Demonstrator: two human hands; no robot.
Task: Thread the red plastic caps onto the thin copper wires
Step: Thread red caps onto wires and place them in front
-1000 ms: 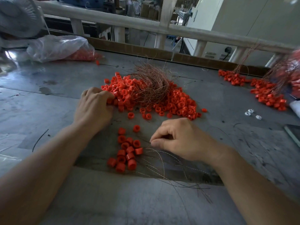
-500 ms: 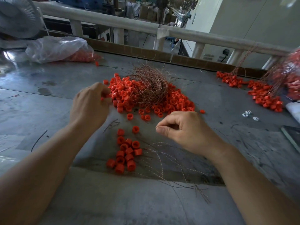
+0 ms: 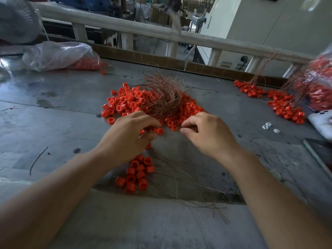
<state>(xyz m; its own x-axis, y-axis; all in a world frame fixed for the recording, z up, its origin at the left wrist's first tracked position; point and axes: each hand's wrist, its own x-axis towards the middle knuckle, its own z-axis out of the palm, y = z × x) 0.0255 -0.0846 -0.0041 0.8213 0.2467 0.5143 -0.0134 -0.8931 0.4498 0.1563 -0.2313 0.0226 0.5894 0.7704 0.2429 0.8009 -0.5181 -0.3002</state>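
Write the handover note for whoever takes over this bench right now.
Left hand: pinches a red cap.
Right hand: thumb and forefinger pinched; any wire there is too thin to see.
Cap pile and copper wire tangle sit mid-table; a small cap cluster lies nearer, beside loose wires.
Done: cannot tell whether the cluster is threaded.
Left: thread the held cap, then the pile.

Left hand [image 3: 125,139] pinching red cap [image 3: 159,131], right hand [image 3: 210,135] beside it, fingers loosely curled

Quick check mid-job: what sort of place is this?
Likely a small factory assembly bench: bulk red caps and a copper wire tangle heaped on a worn metal table, a plastic bag of more caps behind.
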